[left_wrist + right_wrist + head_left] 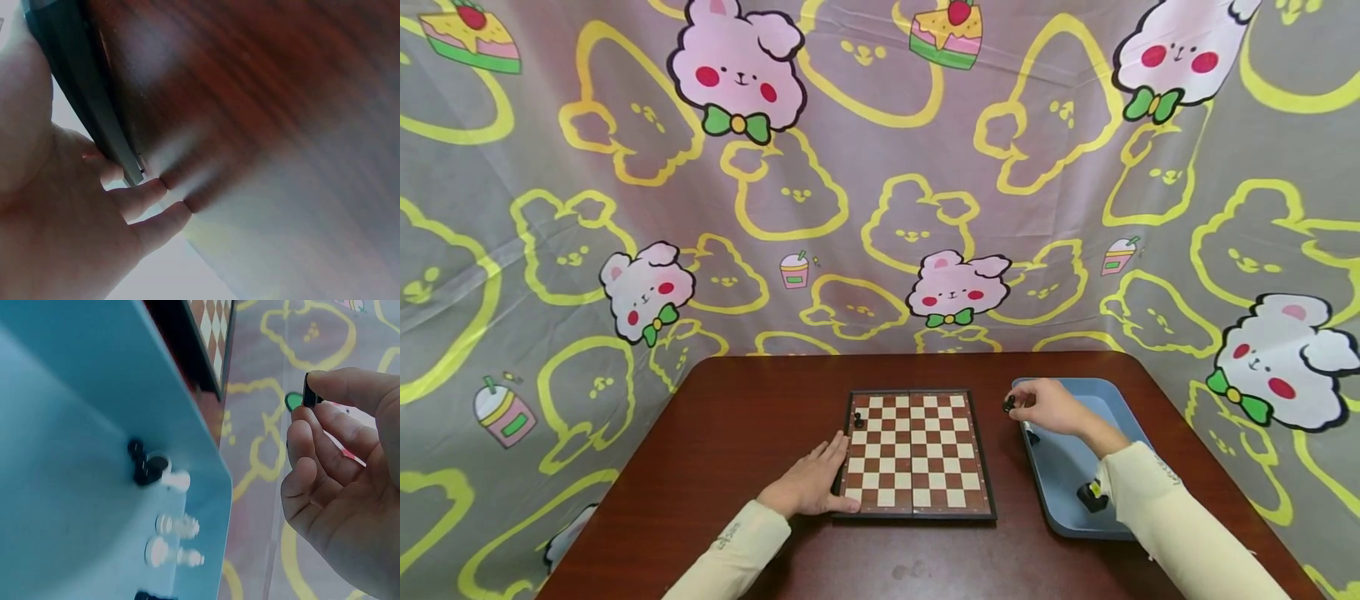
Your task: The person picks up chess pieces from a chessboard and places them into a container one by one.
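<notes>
A brown-and-white chessboard (917, 454) lies flat on the table with a small black chess piece (859, 421) standing near its far left corner. My left hand (811, 479) rests at the board's near left side, thumb on the corner and fingers stretched along the edge. In the left wrist view the board's dark side (94, 94) runs past the fingers. Over the far left rim of the blue tray, my right hand (1051, 408) pinches a black chess piece (1008, 404) between thumb and forefinger. Its shape is mostly hidden by the fingertips.
The blue tray (1060, 492) stands right of the board. White chess pieces (178, 525) and a black one (142, 465) lie inside it, along with a dark object (1092, 497) near the sleeve. A patterned cloth (850, 208) hangs behind the dark wooden table (737, 417).
</notes>
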`<state>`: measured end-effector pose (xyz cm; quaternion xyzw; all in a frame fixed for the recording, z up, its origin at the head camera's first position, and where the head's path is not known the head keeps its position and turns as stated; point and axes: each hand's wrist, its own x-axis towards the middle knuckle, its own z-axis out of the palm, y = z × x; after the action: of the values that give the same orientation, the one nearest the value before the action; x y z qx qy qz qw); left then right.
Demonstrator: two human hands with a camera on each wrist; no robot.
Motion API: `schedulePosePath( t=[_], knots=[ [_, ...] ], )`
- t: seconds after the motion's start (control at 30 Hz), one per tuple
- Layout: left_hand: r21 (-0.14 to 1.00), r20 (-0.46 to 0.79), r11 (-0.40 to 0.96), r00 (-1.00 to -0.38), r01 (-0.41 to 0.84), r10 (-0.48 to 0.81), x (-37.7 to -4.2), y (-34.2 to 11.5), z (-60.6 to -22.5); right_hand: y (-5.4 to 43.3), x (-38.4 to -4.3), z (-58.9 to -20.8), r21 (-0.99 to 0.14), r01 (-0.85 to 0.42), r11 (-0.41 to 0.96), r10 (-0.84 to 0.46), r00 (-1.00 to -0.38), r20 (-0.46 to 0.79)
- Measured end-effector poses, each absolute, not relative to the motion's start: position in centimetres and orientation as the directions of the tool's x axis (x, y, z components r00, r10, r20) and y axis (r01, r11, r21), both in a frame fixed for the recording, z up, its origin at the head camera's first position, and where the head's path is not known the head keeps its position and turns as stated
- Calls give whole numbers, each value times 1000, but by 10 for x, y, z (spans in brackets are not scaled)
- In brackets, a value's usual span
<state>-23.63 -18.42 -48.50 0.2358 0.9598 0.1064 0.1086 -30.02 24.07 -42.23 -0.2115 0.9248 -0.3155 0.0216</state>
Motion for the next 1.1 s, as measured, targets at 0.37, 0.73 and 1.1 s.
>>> schedulePosePath(
  t=[0.37,0.73,1.1],
  knots=[
    [254,-151,866,-867,430,475,-236,-184,-481,275,-298,-423,-548,-343,763,-387,-921,38],
    [257,-161,868,-867,425,472,-237,-184,-484,301,-296,-431,-523,-354,775,-425,-905,-17],
    [264,-164,867,-866,423,473,-236,-183,-482,307,-291,-435,-502,-341,795,-423,-905,-55]
  ],
)
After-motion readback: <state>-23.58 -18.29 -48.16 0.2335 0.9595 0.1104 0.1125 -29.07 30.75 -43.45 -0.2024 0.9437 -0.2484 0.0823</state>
